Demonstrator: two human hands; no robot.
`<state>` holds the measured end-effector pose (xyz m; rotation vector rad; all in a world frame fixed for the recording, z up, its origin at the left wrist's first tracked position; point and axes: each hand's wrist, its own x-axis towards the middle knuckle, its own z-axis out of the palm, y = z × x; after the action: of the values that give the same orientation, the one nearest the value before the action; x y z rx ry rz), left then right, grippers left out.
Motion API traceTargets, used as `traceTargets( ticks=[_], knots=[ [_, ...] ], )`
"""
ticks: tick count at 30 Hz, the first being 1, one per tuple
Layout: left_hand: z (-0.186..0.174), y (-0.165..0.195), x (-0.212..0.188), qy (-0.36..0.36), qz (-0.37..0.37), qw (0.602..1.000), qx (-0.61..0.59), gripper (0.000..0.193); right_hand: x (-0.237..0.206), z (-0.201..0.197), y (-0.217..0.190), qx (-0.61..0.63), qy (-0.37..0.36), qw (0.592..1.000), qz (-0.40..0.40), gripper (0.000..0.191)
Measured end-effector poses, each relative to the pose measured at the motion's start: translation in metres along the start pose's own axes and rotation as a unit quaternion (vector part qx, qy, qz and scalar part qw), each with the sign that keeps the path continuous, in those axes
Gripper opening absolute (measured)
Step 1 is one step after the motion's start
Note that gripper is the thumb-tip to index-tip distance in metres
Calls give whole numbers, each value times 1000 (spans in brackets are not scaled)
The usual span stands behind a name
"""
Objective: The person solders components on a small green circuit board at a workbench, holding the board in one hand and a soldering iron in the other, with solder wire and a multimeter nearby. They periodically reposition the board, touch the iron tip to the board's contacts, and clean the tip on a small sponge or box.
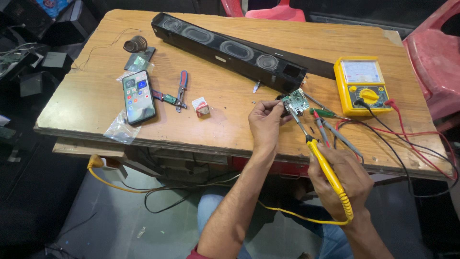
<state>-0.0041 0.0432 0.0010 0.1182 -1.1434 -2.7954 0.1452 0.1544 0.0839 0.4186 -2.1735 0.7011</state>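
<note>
Now, in the head view, the left hand (265, 121) pinches a small green circuit board (295, 101) between thumb and fingers (278, 108), holding it a little above the wooden counter (225, 120), close to the near end of the long black speaker bar (230, 50). The right hand (342, 180) is closed around the yellow handle of a soldering iron (326, 168), its fingers wrapped tightly on the grip; the metal tip points toward 11 o'clock and reaches the lower edge of the board. If the tip really touches the board, I cannot tell. A yellow cable (297, 217) runs from the iron's handle down under the counter.

From the board, at 3 o'clock stands a yellow analog multimeter (362, 85), with red and black leads (407, 139) going toward 5 o'clock over the counter edge. Two probe tips and a green screwdriver (326, 113) lie just beside the board, at 4 o'clock. At 9 o'clock lie a small red and white box (201, 106), then pliers with red and blue handles (179, 91), then a smartphone (139, 96) with lit screen on a clear plastic bag (117, 132). A coil of wire (136, 44) sits at 10 o'clock, far from the hands.
</note>
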Motion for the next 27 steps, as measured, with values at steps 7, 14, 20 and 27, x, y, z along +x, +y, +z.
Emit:
traceTargets(
  ticks=[7, 14, 20, 27],
  knots=[
    [0, -2, -1, 2, 1, 1000, 1, 6, -1, -1, 0, 8, -7, 1000, 1, 33],
    [-1, -4, 2, 3, 3, 1000, -2, 6, -1, -1, -1, 2, -9, 1000, 4, 33],
    [0, 1, -1, 1, -2, 1000, 4, 7, -2, 0, -1, 6, -8, 1000, 8, 33],
    [1, 3, -1, 4, -3, 1000, 6, 7, -2, 0, -1, -2, -5, 1000, 7, 32]
  ],
)
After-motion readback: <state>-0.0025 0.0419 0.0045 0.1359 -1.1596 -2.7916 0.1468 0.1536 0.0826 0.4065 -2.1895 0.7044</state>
